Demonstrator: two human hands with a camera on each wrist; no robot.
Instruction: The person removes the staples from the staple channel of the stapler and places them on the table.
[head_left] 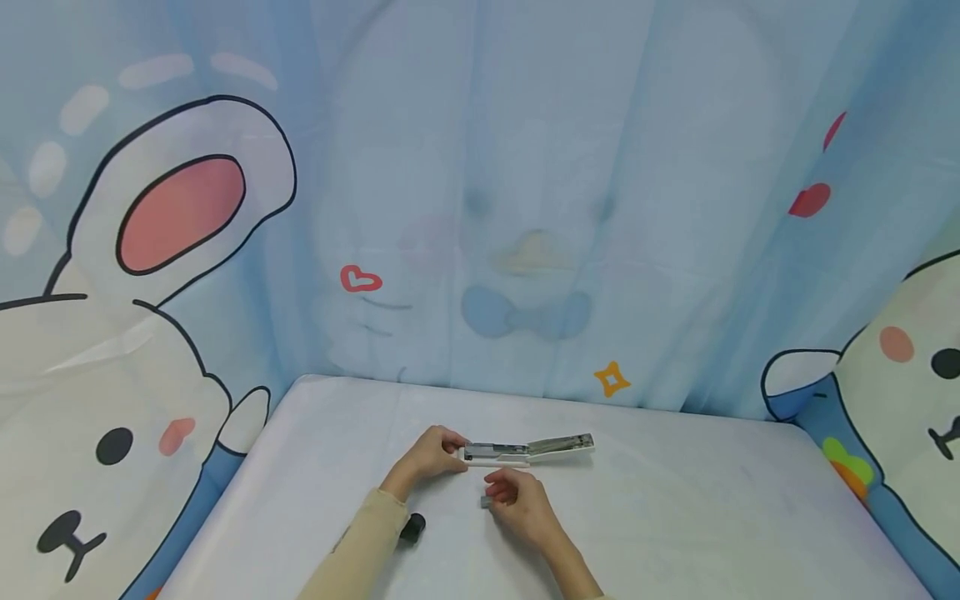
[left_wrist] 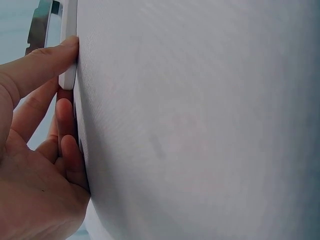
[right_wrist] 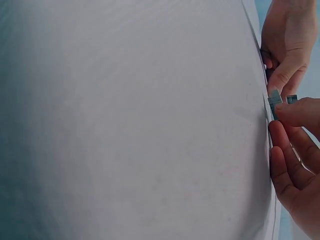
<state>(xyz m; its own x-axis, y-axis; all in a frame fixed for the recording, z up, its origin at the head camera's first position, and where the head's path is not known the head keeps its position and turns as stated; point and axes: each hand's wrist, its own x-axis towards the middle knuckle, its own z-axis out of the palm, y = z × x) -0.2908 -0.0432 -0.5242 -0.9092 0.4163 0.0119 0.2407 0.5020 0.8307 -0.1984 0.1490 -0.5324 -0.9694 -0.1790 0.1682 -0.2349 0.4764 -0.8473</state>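
Note:
An opened white stapler (head_left: 495, 454) lies on the white table, its top arm (head_left: 562, 447) swung out to the right and its metal inside showing. My left hand (head_left: 433, 452) pinches the stapler's left end. In the left wrist view the thumb (left_wrist: 52, 57) presses one side of the white base (left_wrist: 69, 75), with fingers behind it. Just in front of the stapler, my right hand (head_left: 519, 504) pinches a small grey strip of staples (head_left: 485, 502). The same staples (right_wrist: 275, 101) stick out past the right thumb (right_wrist: 300, 112) in the right wrist view.
A small black object (head_left: 413, 527) lies beside the left forearm, partly hidden by the sleeve (head_left: 363, 542). The white-covered table (head_left: 712, 500) ends at a light blue curtain (head_left: 540, 167) printed with cartoon animals, which hangs behind it and at both sides.

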